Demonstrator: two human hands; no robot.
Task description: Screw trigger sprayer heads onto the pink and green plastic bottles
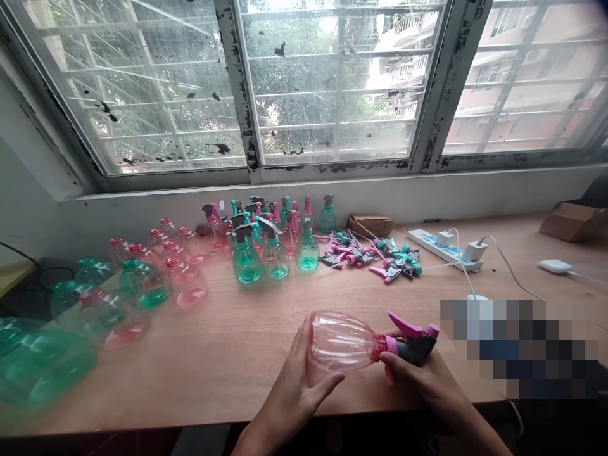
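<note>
A clear pink spray bottle lies on its side in the air above the near table edge, its neck pointing right. My left hand is wrapped round the bottle's base, thumb along the lower side. At the neck, my right hand grips the pink and black trigger sprayer head, which sits on the bottle's mouth. How far the collar is screwed on I cannot tell. The right fingers behind the head are mostly hidden.
Open pink and green bottles stand at the left. Bottles with sprayer heads are grouped at the back, beside a pile of loose sprayer heads. A power strip with cables, a white charger and a cardboard box are on the right.
</note>
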